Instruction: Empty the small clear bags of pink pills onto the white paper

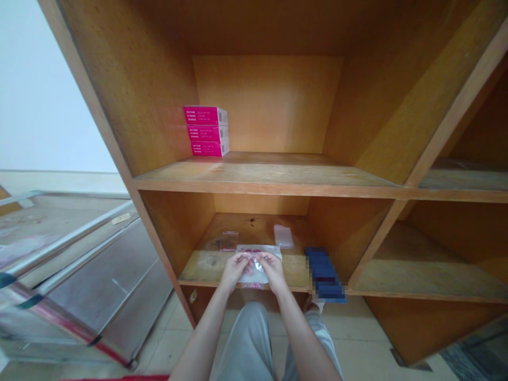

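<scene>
Over the front of the lower shelf, my left hand [237, 267] and my right hand [270, 266] come close together, fingers pinched on a small clear plastic bag [257, 263]. The bag catches the light; what is in it, if anything, is too small to make out. Beneath my hands lies a white sheet [262, 248] with pink print or small pink items. Behind it to the left rests a clear zip bag [229, 241] with reddish bits along its lower edge. To the right is a stack of clear zip bags [283, 236].
Three pink boxes [206, 132] are stacked on the upper shelf [270, 172]. A dark blue, pixelated object [323, 272] stands at the lower shelf's right front. Wooden dividers flank the compartment. A metal-framed cart or rack [115, 286] stands left of the cabinet.
</scene>
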